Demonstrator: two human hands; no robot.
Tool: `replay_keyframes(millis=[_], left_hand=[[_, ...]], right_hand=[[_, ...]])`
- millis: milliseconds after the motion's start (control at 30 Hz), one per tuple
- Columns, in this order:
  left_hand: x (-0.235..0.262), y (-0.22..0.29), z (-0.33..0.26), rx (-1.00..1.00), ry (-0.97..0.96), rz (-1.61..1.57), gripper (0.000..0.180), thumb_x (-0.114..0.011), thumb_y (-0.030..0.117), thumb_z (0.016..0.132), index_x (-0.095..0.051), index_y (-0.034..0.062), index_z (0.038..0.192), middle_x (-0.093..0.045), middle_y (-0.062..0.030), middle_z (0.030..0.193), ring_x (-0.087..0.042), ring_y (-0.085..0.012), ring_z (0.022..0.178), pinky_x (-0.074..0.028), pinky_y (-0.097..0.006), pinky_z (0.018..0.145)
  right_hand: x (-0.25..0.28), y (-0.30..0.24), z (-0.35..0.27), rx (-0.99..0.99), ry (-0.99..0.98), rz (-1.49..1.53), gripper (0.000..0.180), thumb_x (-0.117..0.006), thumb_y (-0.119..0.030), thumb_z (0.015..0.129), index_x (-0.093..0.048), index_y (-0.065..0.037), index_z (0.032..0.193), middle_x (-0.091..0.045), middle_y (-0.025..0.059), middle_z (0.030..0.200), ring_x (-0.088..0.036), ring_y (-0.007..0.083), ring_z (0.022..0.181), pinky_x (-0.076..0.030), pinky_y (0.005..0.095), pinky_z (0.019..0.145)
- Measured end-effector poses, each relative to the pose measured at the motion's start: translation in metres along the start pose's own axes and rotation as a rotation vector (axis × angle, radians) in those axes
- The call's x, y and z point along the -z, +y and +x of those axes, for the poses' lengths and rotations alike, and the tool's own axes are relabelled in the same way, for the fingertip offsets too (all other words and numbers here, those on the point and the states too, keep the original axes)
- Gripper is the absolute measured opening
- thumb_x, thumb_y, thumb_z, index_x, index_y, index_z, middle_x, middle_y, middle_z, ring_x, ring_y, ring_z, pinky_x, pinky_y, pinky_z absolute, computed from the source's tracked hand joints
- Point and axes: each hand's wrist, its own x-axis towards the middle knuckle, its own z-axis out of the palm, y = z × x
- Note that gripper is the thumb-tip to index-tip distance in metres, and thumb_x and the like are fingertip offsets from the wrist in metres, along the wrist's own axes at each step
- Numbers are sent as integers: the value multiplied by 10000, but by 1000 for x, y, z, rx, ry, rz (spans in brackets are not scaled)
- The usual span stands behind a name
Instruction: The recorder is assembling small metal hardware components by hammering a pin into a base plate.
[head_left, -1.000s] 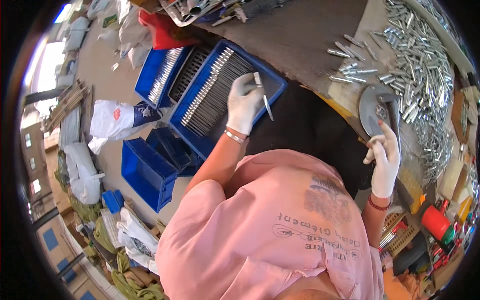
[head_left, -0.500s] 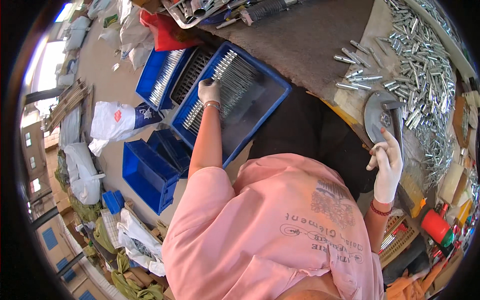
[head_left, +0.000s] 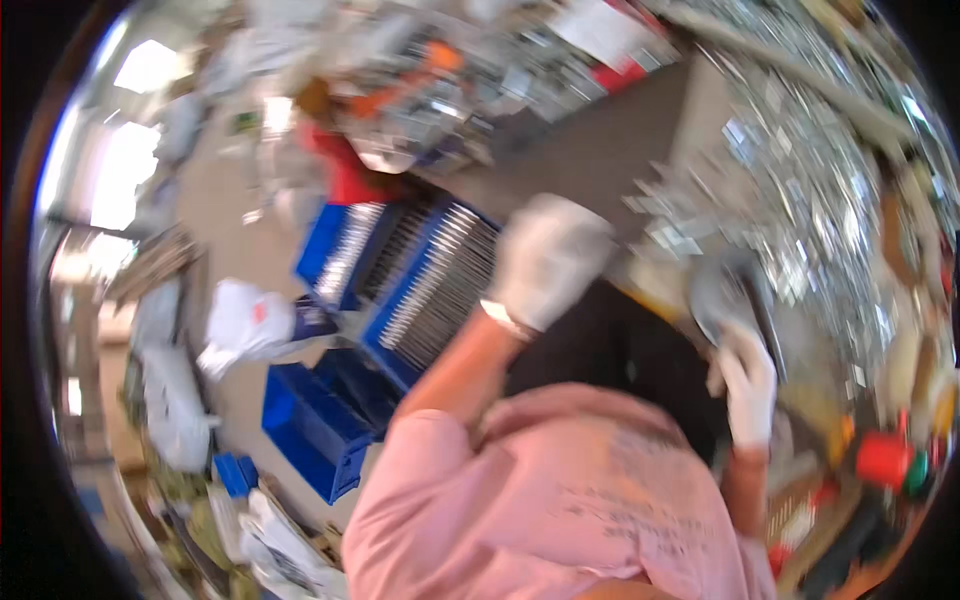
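My left hand (head_left: 555, 255), in a white glove, is raised in front of me beside the blue bin (head_left: 385, 345). Motion smears its fingers, so whether it holds anything cannot be made out. Rows of slim silver metal rods (head_left: 435, 290) lie side by side in that bin. On the right, my gloved right hand (head_left: 748, 390) is at the near edge of a round grey metal disc (head_left: 712, 290) fixed at the worktable's edge. Its fingers point toward the disc, but blur hides whether they grip something. Many loose silver metal pins (head_left: 800, 200) are heaped on the table beyond the disc.
Another blue bin of rods (head_left: 350, 245) stands left of the first. Nearer me on the floor is a blue bin (head_left: 315, 425), with a white sack (head_left: 245, 320) beyond it. A red bag (head_left: 345, 165) lies at the far side. At right is a red container (head_left: 885, 457).
My left hand has left the rods in the bin and swung right, toward the worktable. My right hand is lower in view, its index finger no longer raised. The whole view has shifted and blurred.
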Motion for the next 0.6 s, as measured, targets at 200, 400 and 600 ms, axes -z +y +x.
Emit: replay_keyframes(millis=[200, 400, 600], left_hand=[[-58, 26, -7, 3, -235, 74, 109, -705, 185, 889, -694, 147, 990, -662, -111, 956, -700, -356, 887, -576, -487, 757], [-53, 27, 6, -53, -268, 27, 227, -697, 134, 887, -668, 125, 1111, -684, -118, 969, -707, -342, 882, -573, -451, 753], [-48, 56, 14, 315, -387, -912, 478, -718, 66, 925, -583, 37, 1383, -631, -12, 946, -656, -98, 837, -562, -276, 740]], right_hand=[[2, 3, -15, -11, 16, 43, 324, -542, 14, 983, -653, 31, 1287, -652, 59, 871, -584, 81, 618, -505, 237, 562], [82, 3, -3, 300, 439, -547, 191, -648, -3, 945, -703, 40, 1122, -726, 127, 1095, -677, 245, 1064, -513, 365, 997], [169, 30, 29, 325, 735, -1247, 429, -653, 10, 931, -609, -59, 1353, -596, 159, 1347, -615, 381, 1208, -511, 456, 1018]])
